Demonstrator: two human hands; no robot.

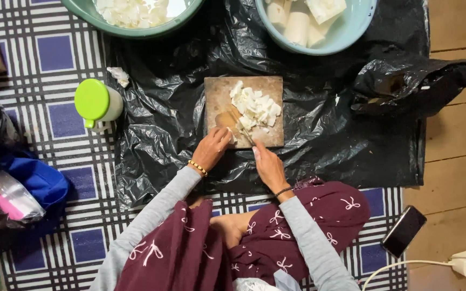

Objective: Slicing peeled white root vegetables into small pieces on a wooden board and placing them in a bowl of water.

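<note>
Two hands work at the near edge of a small wooden cutting board (217, 89), which lies on black plastic sheeting (163, 118) spread over a blue-and-white checked mat (55, 54). Left hand (211, 148) rests on the board's near-left corner, fingers curled together over a small white piece; the piece under them is mostly hidden. Right hand (268, 164) sits just off the board's near edge, closed around a knife (242, 132) whose blade angles up and left onto the board, toward the left hand's fingertips. Blade is thin and blurred, so its edge line is hard to read. Long axis of the knife runs diagonally from the right hand to the board's middle. Pile of white chopped pieces (255, 105) lies on the far-right half of the board, just beyond both hands and touching the blade area; chunks are pale, irregular, small. Left hand is nearer the piece being cut; right hand nearer the pile's near side.

Beyond the board's far edge: a green bowl (90, 13) to the far left holding white chopped bits, a light-blue bowl (351, 29) to the far right holding bigger white blocks. Left of the board, a container with a green lid (93, 99). Right of the board, a crumpled black bag (416, 81). Near-right of the board, well apart, a dark phone (403, 230) on wooden floor.
</note>
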